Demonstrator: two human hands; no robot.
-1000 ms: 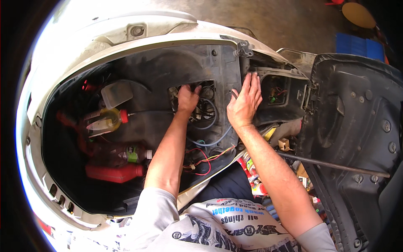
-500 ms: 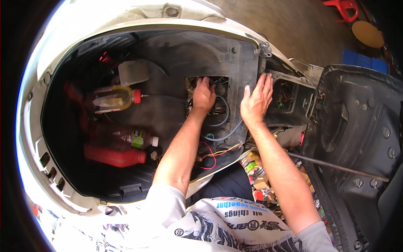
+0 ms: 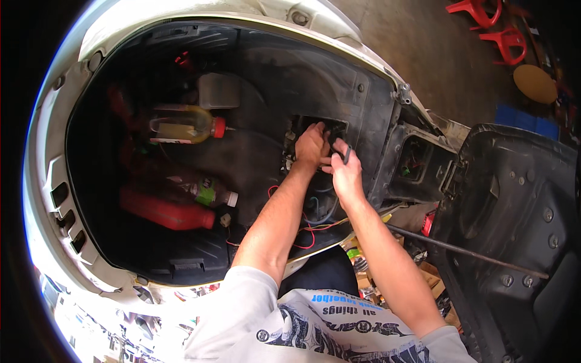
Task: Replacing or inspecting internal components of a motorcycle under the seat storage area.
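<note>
Pale T-shirt [image 3: 248, 317], black and blue print [image 3: 348, 310], dark trousers [image 3: 324, 273]

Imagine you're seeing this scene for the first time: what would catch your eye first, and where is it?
Probably the left hand and right hand, close together at the opening in the dark compartment. To their left, a red container and a red-capped bottle of yellow liquid stand out against the black interior. On the far right, the big black hinged lid lies swung open.
</note>
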